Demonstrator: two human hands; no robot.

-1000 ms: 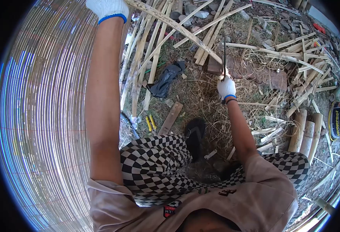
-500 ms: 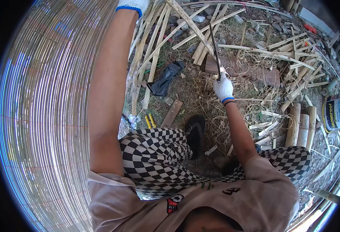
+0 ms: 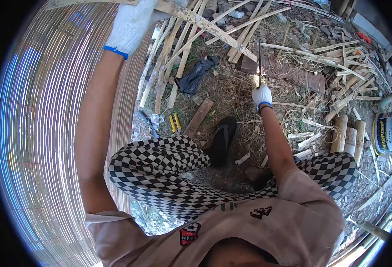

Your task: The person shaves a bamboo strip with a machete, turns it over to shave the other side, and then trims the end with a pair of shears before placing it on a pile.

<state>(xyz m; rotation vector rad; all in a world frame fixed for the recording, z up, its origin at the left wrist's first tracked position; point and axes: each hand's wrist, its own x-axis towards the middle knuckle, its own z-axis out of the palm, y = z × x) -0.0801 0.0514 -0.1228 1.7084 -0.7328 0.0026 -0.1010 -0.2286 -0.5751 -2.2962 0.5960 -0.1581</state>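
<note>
My left hand (image 3: 131, 29), in a white glove with a blue cuff, is wrapped round a long flat bamboo strip (image 3: 209, 27) at the top. The strip slants down to the right, and its end lies beside the blade. My right hand (image 3: 262, 95), also gloved, grips a long dark blade (image 3: 259, 66) that points away from me. Beyond my right hand, a reddish-brown wooden block (image 3: 300, 75) lies on the ground among thin shavings.
A slatted bamboo screen (image 3: 58, 115) stands at the left. Cut strips (image 3: 338, 55) are piled at the right near a paint bucket (image 3: 389, 130). A black plastic bag (image 3: 197, 75), yellow-handled pliers (image 3: 175, 123) and a short board (image 3: 199, 118) lie nearer my legs.
My left hand has come down and left into fuller view with the strip. The strip's end has shifted right and lower. My right hand and the blade have moved slightly right, the blade now more upright.
</note>
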